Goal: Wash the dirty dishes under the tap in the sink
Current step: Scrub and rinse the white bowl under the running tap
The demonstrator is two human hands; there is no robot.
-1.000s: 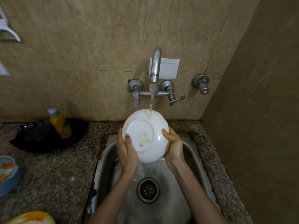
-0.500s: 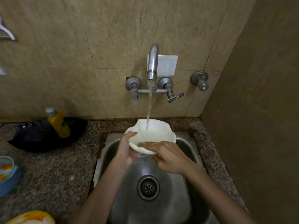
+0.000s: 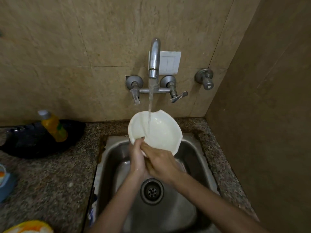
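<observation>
A beige tiled wall backs the steel sink. At its twelve o'clock edge, both hands grip one white bowl: left hand pinching the rim, right hand underneath, tilting it so the tap's stream rinses inside.

Left hand and right hand grip a white bowl under the running tap.
</observation>
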